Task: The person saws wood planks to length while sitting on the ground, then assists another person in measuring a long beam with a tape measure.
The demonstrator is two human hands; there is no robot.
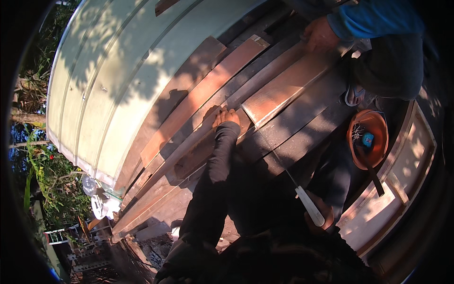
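Observation:
My left hand (226,118) presses on a wooden board (203,146), its fingers bent over the wood. Low on the right, my right hand (323,214) is closed around the white handle of a handsaw (309,207). The saw's thin blade shows almost edge-on and runs up and left to the near end of a wide reddish plank (283,97). Whether its teeth touch the wood I cannot tell. Another person's hand (322,35), below a blue sleeve, rests at the far part of that plank.
Several long boards lie side by side beneath the work. A pale green ridged sheet (109,71) covers the upper left. An orange bucket (354,154) holds nails, a blue object and a dark-handled tool (375,179). Beside it lies a wooden frame (402,189). The other person's sandalled foot (354,96) stands near the bucket.

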